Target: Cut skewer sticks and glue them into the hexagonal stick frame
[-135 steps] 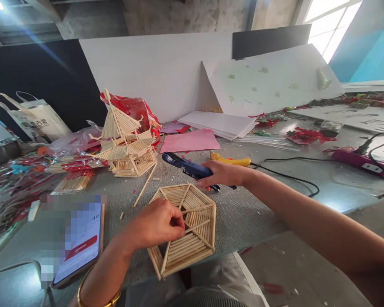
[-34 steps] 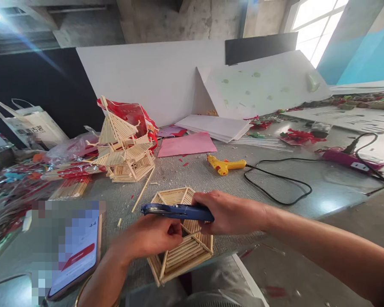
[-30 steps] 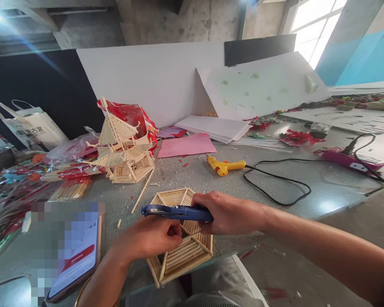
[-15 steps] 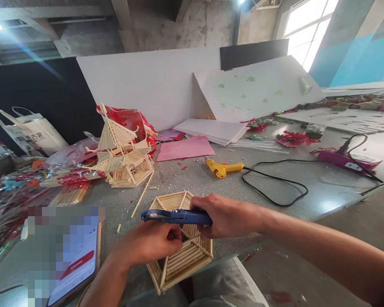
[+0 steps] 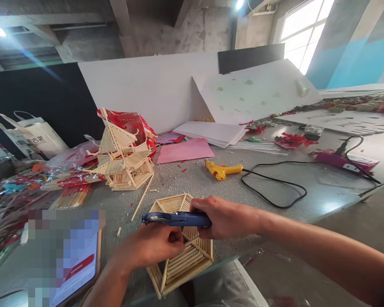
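My right hand point(image 5: 217, 217) is closed around a blue-handled hand tool point(image 5: 192, 219) that looks like cutters. Its metal end points left, over my left hand. My left hand point(image 5: 158, 245) has its fingers curled and pinched at the middle of an octagonal frame point(image 5: 187, 258) made of thin wooden sticks. Whatever lies between those fingertips is hidden. The frame rests near the table's front edge, with rows of sticks filling several of its wedge-shaped sections. Both hands cover part of it.
A small stick pagoda point(image 5: 124, 155) stands at the back left. One loose stick point(image 5: 142, 198) lies before it. The yellow glue gun point(image 5: 222, 169) trails a black cord point(image 5: 275, 205) to a purple power strip point(image 5: 345, 164). A phone point(image 5: 80, 264) lies at the left, and pink paper point(image 5: 185, 151) lies behind.
The view has tilted slightly, so the scene sits a little lower. Both hands, the blue tool and the stick frame keep nearly the same position relative to one another.
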The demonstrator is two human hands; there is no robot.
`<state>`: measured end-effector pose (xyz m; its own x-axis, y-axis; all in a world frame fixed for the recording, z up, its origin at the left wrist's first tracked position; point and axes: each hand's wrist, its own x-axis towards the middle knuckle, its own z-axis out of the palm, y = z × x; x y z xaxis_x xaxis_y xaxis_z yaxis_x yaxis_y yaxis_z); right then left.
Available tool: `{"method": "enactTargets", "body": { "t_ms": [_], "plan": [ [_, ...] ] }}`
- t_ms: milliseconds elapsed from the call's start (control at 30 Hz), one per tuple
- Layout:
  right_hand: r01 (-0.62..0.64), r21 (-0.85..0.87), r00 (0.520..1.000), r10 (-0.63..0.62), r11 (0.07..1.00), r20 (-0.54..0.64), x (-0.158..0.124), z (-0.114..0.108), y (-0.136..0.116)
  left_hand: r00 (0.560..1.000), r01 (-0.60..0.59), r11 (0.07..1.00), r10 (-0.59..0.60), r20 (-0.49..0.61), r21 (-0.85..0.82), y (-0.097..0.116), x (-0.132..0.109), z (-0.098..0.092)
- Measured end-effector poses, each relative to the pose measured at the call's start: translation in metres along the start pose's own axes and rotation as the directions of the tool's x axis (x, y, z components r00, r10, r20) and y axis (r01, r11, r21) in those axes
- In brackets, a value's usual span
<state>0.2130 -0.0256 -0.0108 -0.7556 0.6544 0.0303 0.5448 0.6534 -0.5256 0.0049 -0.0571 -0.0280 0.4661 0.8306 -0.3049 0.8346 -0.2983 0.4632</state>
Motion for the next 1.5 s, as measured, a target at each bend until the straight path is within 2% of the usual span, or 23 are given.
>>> {"method": "enactTargets", "body": {
  "t_ms": [233,400,500,733,867,933,967,1100,1200,1267,1367,1500],
  "plan": [
    [0.017,0.042,1.000,-0.017,0.999,-0.006,0.000,0.000,-0.001,0.998,-0.004,0.999,0.000,-0.063,-0.050,-0.006,0.006,0.005],
    [-0.017,0.060,1.000,0.018,0.998,-0.023,0.001,-0.003,-0.005,0.985,-0.126,0.987,0.112,-0.134,-0.104,-0.002,0.009,0.003],
    [-0.032,0.052,0.998,0.034,0.998,-0.054,0.002,-0.006,-0.005,0.971,-0.159,0.979,0.133,-0.198,-0.126,0.001,0.009,-0.001],
    [-0.020,0.067,0.991,0.029,0.998,-0.134,0.010,-0.013,-0.007,0.963,-0.143,0.926,0.049,-0.266,-0.348,0.000,0.011,-0.008],
    [-0.105,0.104,0.979,0.121,0.989,-0.163,0.015,-0.025,-0.003,0.964,-0.110,0.828,-0.046,-0.261,-0.550,-0.002,0.009,-0.015],
    [-0.192,0.098,0.961,0.208,0.976,-0.181,0.016,-0.034,0.003,0.930,-0.124,0.778,-0.126,-0.346,-0.616,-0.003,0.007,-0.020],
    [-0.238,0.080,0.952,0.249,0.968,-0.180,0.016,-0.038,0.007,0.897,-0.145,0.758,-0.170,-0.408,-0.636,-0.003,0.007,-0.022],
    [-0.346,-0.099,0.930,0.328,0.933,-0.165,0.017,-0.045,0.018,0.720,-0.257,0.717,-0.305,-0.623,-0.648,-0.007,0.008,-0.029],
    [-0.343,-0.208,0.937,0.320,0.916,-0.137,0.019,-0.040,0.017,0.584,-0.312,0.736,-0.350,-0.732,-0.601,-0.013,0.014,-0.029],
    [-0.332,-0.236,0.943,0.313,0.913,-0.114,0.022,-0.035,0.011,0.514,-0.320,0.761,-0.361,-0.778,-0.564,-0.019,0.018,-0.029],
    [-0.308,-0.244,0.951,0.297,0.920,-0.080,0.028,-0.030,0.001,0.467,-0.318,0.788,-0.354,-0.810,-0.527,-0.027,0.024,-0.029],
    [-0.273,-0.255,0.961,0.273,0.928,-0.035,0.036,-0.030,-0.006,0.459,-0.308,0.798,-0.353,-0.816,-0.518,-0.032,0.026,-0.029]
  ]
}}
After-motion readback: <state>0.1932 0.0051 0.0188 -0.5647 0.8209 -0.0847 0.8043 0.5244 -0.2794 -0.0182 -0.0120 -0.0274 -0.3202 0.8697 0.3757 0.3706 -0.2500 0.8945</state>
